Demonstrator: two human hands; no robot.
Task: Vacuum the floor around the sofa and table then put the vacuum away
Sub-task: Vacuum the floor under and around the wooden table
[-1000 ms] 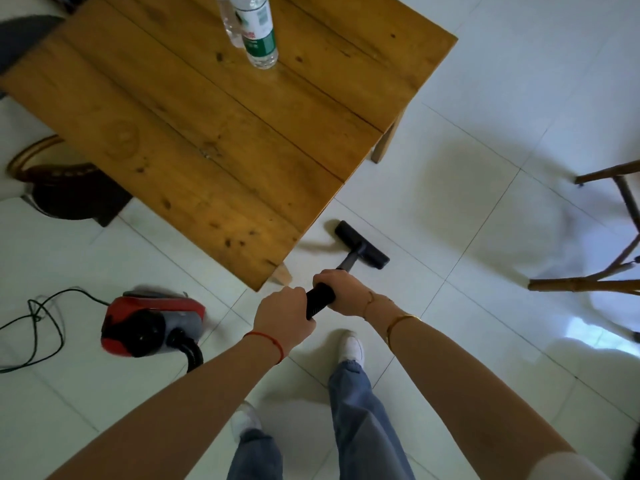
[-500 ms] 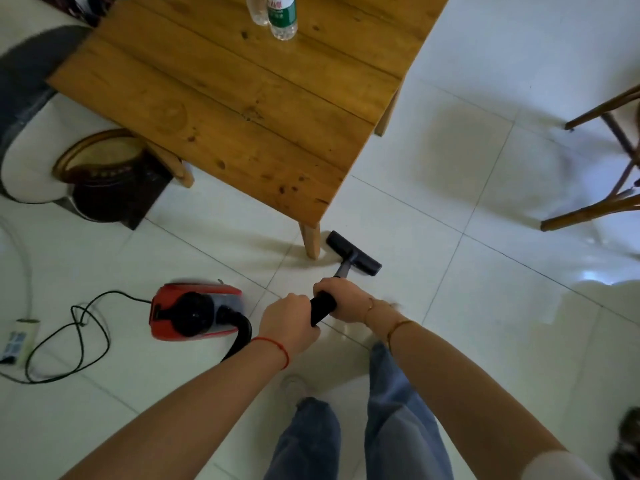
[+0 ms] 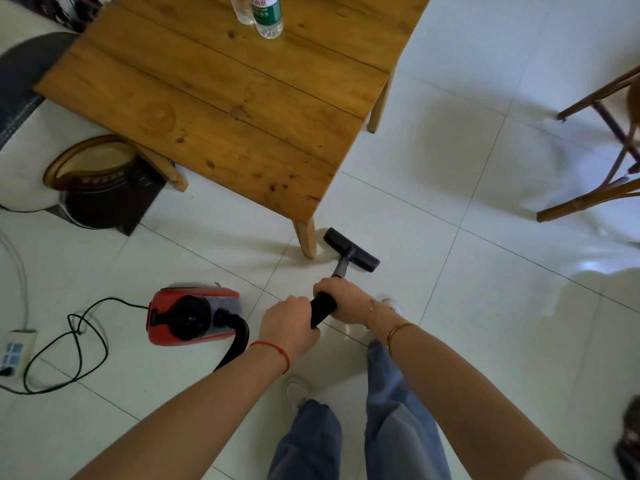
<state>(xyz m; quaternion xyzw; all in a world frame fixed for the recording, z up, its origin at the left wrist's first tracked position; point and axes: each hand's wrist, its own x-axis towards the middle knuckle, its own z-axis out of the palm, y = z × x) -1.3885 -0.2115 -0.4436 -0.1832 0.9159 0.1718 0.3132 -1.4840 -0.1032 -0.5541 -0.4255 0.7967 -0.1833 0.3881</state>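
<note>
The floor head (image 3: pixel 351 249) lay on the floor (image 3: pixel 485 271) ahead of the fingers (image 3: pixel 323 289), just right of the worktop (image 3: pixel 225 109) leg (image 3: pixel 306 237); the vacuum body (image 3: pixel 192 315) sat left of the fingers, its cable (image 3: pixel 79 341) further left; two bottles (image 3: pixel 259 12) stood on the worktop far ahead; a chair (image 3: pixel 602 150) stood well right.

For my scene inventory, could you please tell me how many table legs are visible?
3: one pale wooden leg beside the black vacuum floor head, one at the right edge, one near the dark pot. A fourth may be hidden.
</note>
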